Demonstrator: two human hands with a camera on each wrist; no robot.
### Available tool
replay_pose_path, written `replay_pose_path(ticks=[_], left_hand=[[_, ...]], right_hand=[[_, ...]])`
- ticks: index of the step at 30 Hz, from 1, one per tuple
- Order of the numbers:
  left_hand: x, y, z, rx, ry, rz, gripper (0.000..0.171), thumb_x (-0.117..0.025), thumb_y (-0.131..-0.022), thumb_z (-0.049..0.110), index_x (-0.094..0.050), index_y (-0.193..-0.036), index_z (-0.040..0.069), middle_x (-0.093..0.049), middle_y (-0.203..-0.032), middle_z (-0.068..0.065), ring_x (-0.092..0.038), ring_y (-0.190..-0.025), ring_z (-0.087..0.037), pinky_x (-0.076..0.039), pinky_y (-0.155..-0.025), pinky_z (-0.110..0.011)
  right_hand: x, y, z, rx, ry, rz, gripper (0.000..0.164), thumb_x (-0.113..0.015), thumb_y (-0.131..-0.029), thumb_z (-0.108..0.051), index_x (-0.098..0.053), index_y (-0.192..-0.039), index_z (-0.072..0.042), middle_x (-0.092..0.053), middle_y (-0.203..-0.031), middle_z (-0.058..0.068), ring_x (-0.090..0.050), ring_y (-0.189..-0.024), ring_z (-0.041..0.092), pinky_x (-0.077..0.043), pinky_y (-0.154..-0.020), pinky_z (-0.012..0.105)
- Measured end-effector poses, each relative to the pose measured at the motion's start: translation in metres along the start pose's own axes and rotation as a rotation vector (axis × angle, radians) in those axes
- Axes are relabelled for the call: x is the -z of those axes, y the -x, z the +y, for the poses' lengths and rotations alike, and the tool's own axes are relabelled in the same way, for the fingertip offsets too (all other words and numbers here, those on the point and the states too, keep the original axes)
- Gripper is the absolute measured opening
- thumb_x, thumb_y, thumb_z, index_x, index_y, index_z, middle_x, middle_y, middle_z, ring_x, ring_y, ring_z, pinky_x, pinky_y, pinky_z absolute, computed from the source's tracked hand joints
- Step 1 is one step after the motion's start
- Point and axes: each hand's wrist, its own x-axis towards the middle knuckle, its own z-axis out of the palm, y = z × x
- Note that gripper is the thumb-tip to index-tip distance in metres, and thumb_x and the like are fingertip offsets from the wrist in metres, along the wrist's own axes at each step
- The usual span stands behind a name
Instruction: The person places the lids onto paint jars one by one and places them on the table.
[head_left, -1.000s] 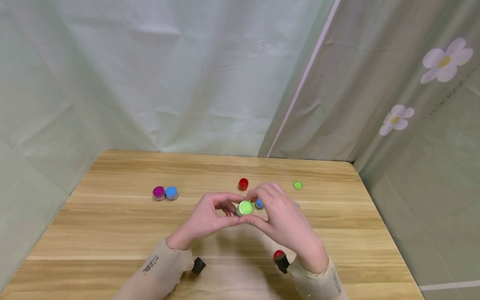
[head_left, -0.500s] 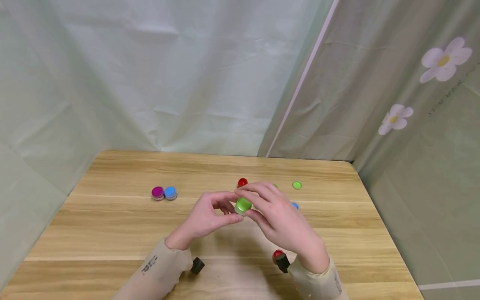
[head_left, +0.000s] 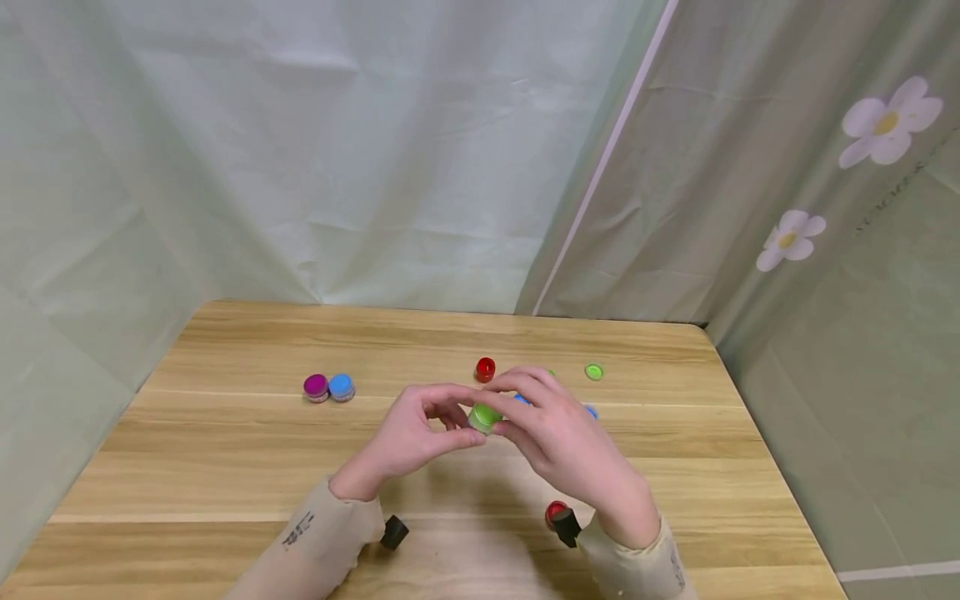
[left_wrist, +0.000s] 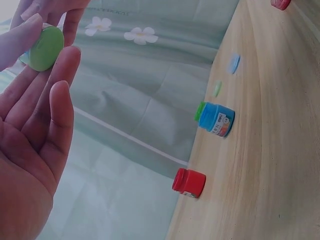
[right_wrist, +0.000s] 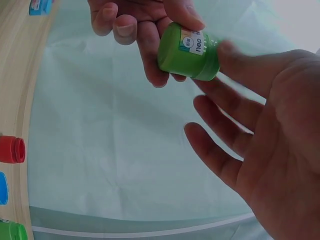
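A small green jar (head_left: 483,419) with a printed label is held up over the table between both hands. My left hand (head_left: 420,429) grips its body between thumb and fingers, with the outer fingers spread loosely in the left wrist view. At the ribbed green lid (right_wrist: 210,61), the thumb and index finger of my right hand (head_left: 566,433) pinch, slightly blurred. The lid's flat green top shows in the left wrist view, but from the head the right fingers cover part of it. Just beyond the hands stand an uncapped red jar (head_left: 485,369) and a blue jar (left_wrist: 217,120).
A purple-topped jar (head_left: 316,387) and a blue-topped jar (head_left: 341,387) stand together at left. Right of the hands lie a loose green lid (head_left: 594,372) and a blue lid (head_left: 592,412). Another green jar (right_wrist: 11,230) stands behind. Something red (head_left: 556,512) sits by the right wrist.
The held jar has tipped away slightly, and its top has turned from a pale white-rimmed face to deeper green. My right fingers have shifted over the top; the left hand barely moved.
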Motion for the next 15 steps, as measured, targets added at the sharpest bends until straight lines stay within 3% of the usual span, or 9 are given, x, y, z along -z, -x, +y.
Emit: replay_pose_path(ticks=[4, 15], left_hand=[[0.0003, -0.0002, -0.0003, -0.008, -0.006, -0.003, 0.035, -0.087, -0.088, 0.005, -0.079, -0.123, 0.008, -0.077, -0.087, 0.001, -0.071, -0.075, -0.018, -0.054, -0.062, -0.032], [0.0003, -0.0008, 0.0017, -0.018, 0.011, -0.015, 0.037, -0.087, -0.087, 0.003, -0.078, -0.123, 0.007, -0.077, -0.083, 0.002, -0.071, -0.074, -0.018, -0.056, -0.064, -0.034]], right_hand=[[0.0003, 0.001, -0.0008, -0.042, 0.012, -0.002, 0.041, -0.081, -0.098, -0.017, -0.072, -0.138, -0.02, -0.062, -0.131, -0.004, -0.055, -0.128, 0.02, -0.053, -0.097, 0.035], [-0.0016, 0.0008, -0.0008, -0.08, 0.037, 0.035, 0.037, -0.083, -0.094, -0.036, -0.076, -0.127, -0.019, -0.064, -0.118, -0.006, -0.056, -0.119, 0.019, -0.052, -0.094, 0.033]])
